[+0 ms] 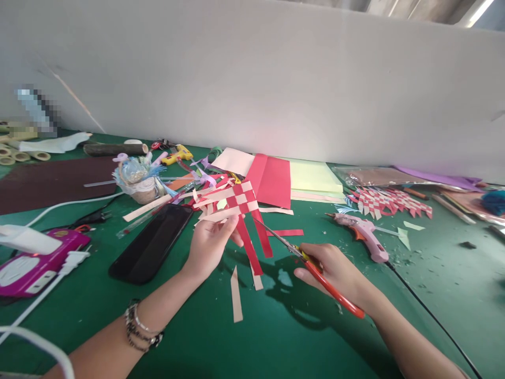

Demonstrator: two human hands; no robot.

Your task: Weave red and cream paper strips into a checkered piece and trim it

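Observation:
Between its thumb and fingers my left hand (211, 242) pinches a woven piece of red and pale pink paper strips (240, 200). Two long red tails hang down from the weave. My right hand (335, 266) grips a pair of scissors (331, 289) with red and yellow handles. Their blades point up and left, with the tips at one hanging red strip; whether they touch it I cannot tell. Below the weave, a cut pale strip (235, 300) lies on the green table (272, 342). A red strip (290, 232) lies behind the blades.
On the right are a pink glue gun (365, 234) with a trailing cord and finished-looking woven pieces (390, 202). Red paper (276, 181) and yellow paper (315, 176) lie behind. To the left are a black case (152, 245) and a magenta power strip (59, 258) with cables.

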